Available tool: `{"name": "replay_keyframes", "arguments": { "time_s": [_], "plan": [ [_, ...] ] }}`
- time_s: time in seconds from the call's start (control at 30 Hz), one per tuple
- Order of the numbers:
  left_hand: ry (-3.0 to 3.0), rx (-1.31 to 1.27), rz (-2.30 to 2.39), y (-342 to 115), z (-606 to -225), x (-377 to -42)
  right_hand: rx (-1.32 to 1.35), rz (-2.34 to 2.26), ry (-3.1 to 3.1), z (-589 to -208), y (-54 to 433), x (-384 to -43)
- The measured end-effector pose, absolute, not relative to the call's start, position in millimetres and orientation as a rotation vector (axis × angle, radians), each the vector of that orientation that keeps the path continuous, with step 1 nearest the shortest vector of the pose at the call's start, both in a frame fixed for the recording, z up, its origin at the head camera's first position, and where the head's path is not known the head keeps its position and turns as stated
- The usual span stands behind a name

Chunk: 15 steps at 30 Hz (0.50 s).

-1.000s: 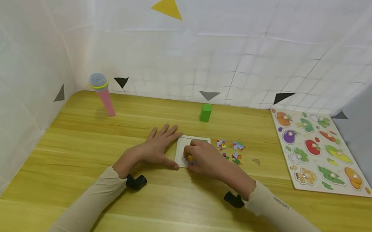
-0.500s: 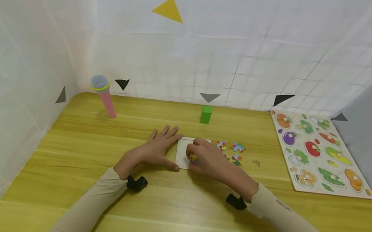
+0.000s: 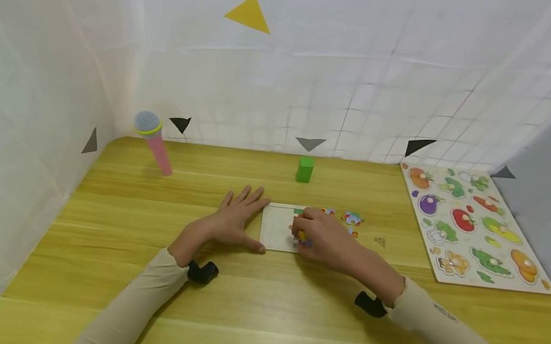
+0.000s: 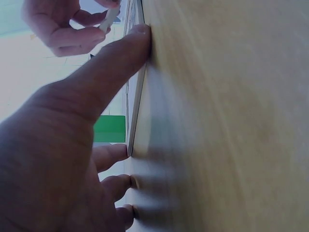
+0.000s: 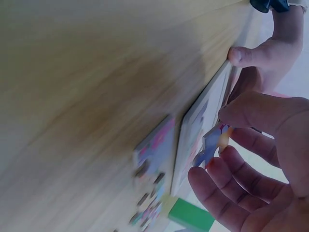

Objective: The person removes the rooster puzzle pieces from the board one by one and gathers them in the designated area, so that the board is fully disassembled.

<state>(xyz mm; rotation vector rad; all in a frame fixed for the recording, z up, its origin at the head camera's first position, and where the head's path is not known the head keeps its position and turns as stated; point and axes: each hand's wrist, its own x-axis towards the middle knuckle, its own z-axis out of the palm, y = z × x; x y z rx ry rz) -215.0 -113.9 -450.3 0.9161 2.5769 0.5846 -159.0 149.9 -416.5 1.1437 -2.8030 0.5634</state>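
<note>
My right hand [image 3: 327, 237] pinches a small colourful jigsaw piece [image 5: 211, 144] between thumb and fingers, tilted over the right part of a white puzzle tray [image 3: 275, 227]. Colour shows inside the tray near its right side, partly covered by that hand. On the tray's left, my left hand [image 3: 229, 222] lies with fingers spread and straight. Its thumb and index fingertips are at the tray's edge, as the left wrist view also shows. Loose jigsaw pieces [image 3: 353, 218] lie on the table just right of the tray, some hidden behind my right hand.
Behind the tray stands a green block [image 3: 305, 169]. A pink toy microphone [image 3: 158, 152] is at the back left. At the right lies a vegetable peg board [image 3: 461, 261]. White sheeting [image 3: 265, 98] closes off the wooden table's back and sides.
My right hand has shifted right over the tray with the jigsaw piece, uncovering more of the tray's middle and hiding more loose pieces. The left hand has stayed in place.
</note>
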Motion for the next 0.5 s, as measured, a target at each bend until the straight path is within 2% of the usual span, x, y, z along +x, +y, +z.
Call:
{"name": "replay_keyframes", "arguments": {
  "time_s": [0.5],
  "plan": [
    [2.578, 0.920, 0.586, -113.8, -450.0, -214.8, 1.006, 0.553, -2.900, -412.2, 184.6, -150.3]
  ]
}}
